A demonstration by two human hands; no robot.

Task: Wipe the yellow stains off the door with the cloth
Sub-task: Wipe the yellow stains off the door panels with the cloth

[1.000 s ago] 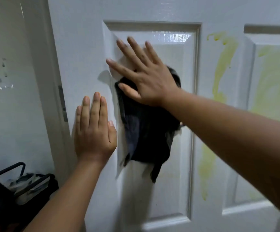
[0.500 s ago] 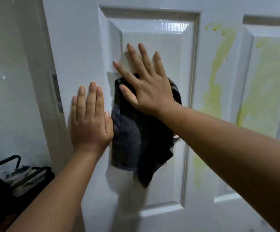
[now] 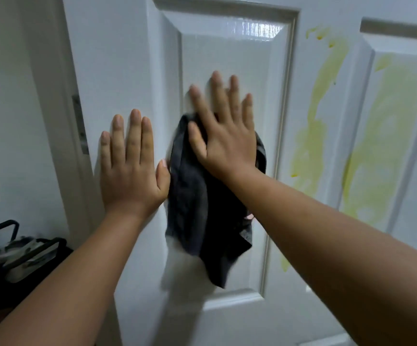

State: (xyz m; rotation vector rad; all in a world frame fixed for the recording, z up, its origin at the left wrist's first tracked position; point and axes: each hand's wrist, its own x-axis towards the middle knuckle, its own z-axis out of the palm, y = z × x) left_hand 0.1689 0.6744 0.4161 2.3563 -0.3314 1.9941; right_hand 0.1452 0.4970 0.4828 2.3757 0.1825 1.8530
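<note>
A white panelled door (image 3: 234, 61) fills the view. My right hand (image 3: 224, 136) lies flat with its fingers spread and pins a dark grey cloth (image 3: 202, 216) against the left recessed panel; the cloth hangs down below my palm. My left hand (image 3: 130, 171) rests flat and open on the door's left stile, its thumb touching the cloth's edge. A yellow stain (image 3: 322, 96) runs down the middle stile, and a wider yellow smear (image 3: 382, 146) covers the right panel. The left panel looks wet and shiny.
The door's hinge (image 3: 80, 123) and frame edge stand to the left, with a pale wall (image 3: 10, 146) beyond. A black wire rack (image 3: 15, 250) holding some items sits low at the left.
My right hand and the cloth slid down and a little right on the left panel. My left hand stayed flat on the stile. The view shifted slightly.
</note>
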